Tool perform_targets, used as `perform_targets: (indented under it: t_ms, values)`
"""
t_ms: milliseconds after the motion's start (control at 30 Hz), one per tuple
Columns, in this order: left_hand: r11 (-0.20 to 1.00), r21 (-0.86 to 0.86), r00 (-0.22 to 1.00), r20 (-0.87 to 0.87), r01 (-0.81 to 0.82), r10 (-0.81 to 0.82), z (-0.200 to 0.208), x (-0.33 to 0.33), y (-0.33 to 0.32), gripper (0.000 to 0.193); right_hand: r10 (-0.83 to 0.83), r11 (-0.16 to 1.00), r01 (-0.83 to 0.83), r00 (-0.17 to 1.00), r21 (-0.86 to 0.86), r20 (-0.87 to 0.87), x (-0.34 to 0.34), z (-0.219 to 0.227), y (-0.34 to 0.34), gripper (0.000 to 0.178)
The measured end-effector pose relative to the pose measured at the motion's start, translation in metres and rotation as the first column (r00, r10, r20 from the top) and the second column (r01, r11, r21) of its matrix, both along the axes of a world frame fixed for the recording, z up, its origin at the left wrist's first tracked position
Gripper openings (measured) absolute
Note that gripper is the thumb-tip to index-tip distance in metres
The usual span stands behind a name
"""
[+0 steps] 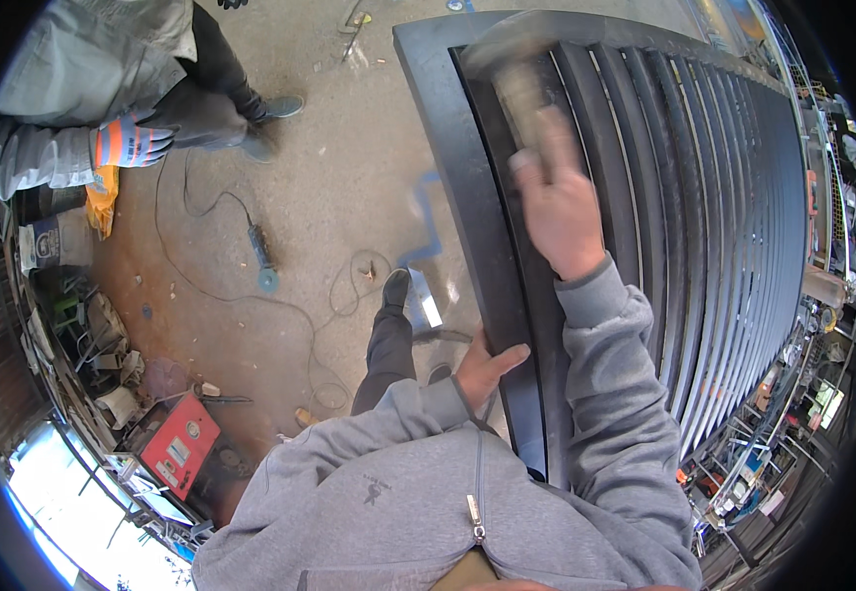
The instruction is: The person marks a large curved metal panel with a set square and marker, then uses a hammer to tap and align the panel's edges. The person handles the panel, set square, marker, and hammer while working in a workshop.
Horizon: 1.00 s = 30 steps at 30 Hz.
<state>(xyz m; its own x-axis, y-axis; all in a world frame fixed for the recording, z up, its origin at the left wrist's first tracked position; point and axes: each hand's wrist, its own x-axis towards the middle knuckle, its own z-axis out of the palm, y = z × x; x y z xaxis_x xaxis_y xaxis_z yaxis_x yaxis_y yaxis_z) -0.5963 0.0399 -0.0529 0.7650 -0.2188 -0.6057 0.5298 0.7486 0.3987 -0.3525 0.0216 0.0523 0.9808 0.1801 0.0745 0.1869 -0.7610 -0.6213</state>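
A large dark metal slatted panel, with a wide frame and long parallel slats, fills the right side. My right hand is closed round the light handle of what looks like a wide brush, held over the panel's far left part. Motion smears the brush head, so I cannot tell whether it touches the slats. My left hand grips the panel's left frame bar near my body, thumb on top and fingers partly hidden at the side.
A co-worker in grey stands at the far left; one hand wears an orange and grey glove. On the concrete floor lie an angle grinder and its trailing cord. A red machine and clutter line the left; stacked tools and metal crowd the right.
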Motion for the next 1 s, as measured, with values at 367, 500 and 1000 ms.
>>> perform_targets:
  t_ms: [367, 500, 1000]
  values:
    - [0.998, -0.059, 0.999, -0.013, 0.035, -0.036, 0.003, 0.0, 0.006, 0.093, -0.044, 0.918, 0.095, 0.989, 0.385, -0.139, -0.005, 0.024, -0.012, 0.06]
    - [0.969, -0.244, 1.0, 0.025, 0.019, -0.014, -0.006, 0.028, 0.03, 0.085, 0.01, 0.724, 0.248, 0.929, 0.644, -0.369, -0.025, 0.029, -0.028, 0.062]
    - [0.961, -0.262, 0.959, 0.283, 0.085, -0.007, -0.019, 0.12, 0.093, 0.102, 0.025, 0.627, 0.416, 0.834, 0.659, -0.551, -0.101, -0.015, -0.05, 0.071]
